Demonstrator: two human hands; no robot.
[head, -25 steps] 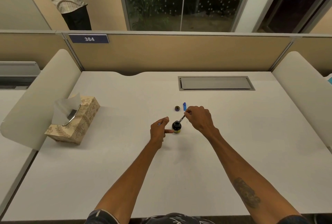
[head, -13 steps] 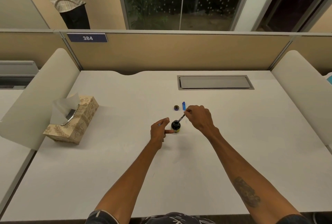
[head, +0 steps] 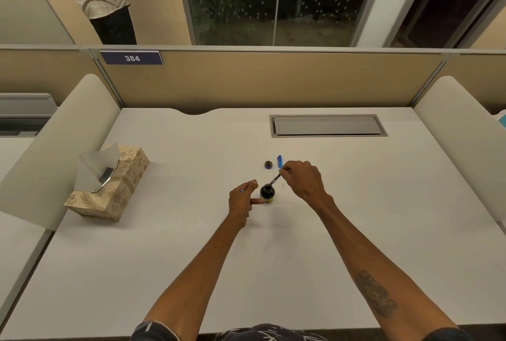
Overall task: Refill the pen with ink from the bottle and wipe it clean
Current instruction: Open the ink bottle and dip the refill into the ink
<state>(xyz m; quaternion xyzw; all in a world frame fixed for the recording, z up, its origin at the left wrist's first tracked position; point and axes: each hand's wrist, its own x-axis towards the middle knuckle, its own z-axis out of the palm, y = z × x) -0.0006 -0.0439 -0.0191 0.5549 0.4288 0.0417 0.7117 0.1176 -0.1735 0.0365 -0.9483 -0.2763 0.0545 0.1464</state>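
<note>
Because the white desk (head: 356,217) is wide and carries only a few things, the person works in the middle of it, where both forearms reach without strain. The tissue box (head: 109,193) stands far to the left, well apart from the work, with one sheet pulled up; I think it waits there for the wiping, which is not yet begun. The right hand (head: 301,180) pinches the upper end of the pen (head: 274,179) between thumb and fingertips, the fingers curled close around it. This makes the thin part lean down to the left, and its tip meets the mouth of the ink bottle (head: 267,193). How deep the tip goes I cannot tell. The left hand (head: 242,199) is curled around a slim grey piece (head: 242,191), probably the barrel, while one finger stretches out to touch the bottle's side, it seems to guard it from tipping. The bottle stands upright between the two hands. Just behind it lie the bottle cap (head: 268,164) and a small blue piece (head: 279,162), side by side, out of the way and near enough to take again.
</note>
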